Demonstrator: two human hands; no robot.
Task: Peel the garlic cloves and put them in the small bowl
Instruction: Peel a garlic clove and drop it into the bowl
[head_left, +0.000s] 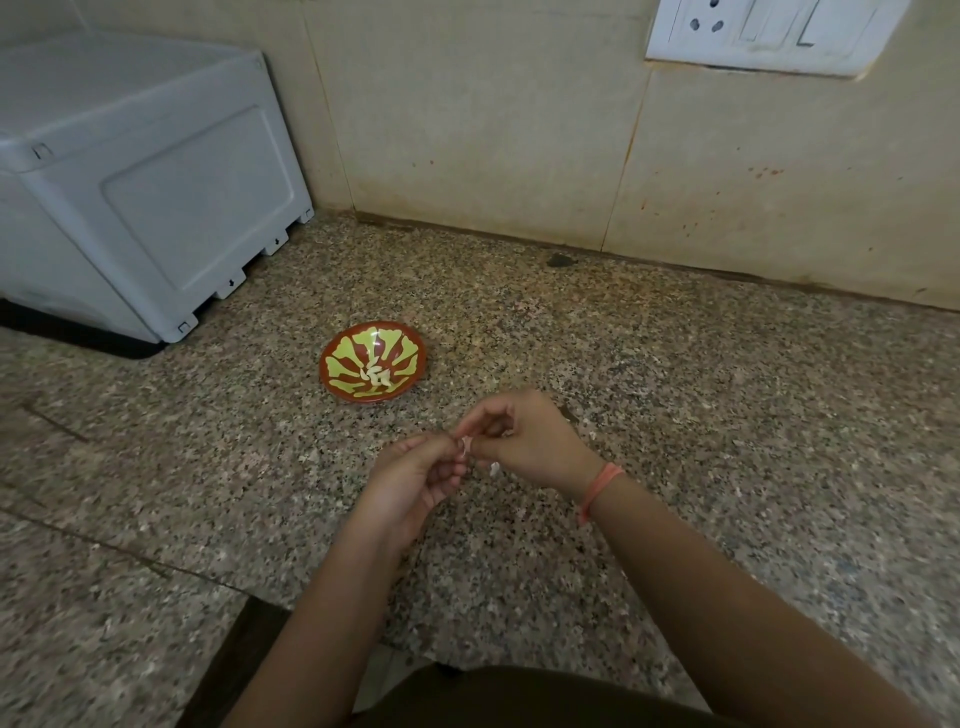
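Your left grip (418, 475) & right grip (524, 441) both pinch one garlic clove (466, 447) w/ curled fingertips, just above the granite counter (675, 415). The small bowl (405, 358), red-brown w/ yellow-green petals, sits near, beyond your hands, w/ several peeled cloves (377, 375) inside. A white scrap (494, 468) shows under the right grip.

Speckled granite counter (675, 364), stained beige tiled wall (493, 130), white switchboard (774, 34), grey appliance (140, 176)

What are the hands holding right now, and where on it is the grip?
One garlic clove, pinched between the fingertips of the left hand and the right hand. It is too small to tell which end each hand has.
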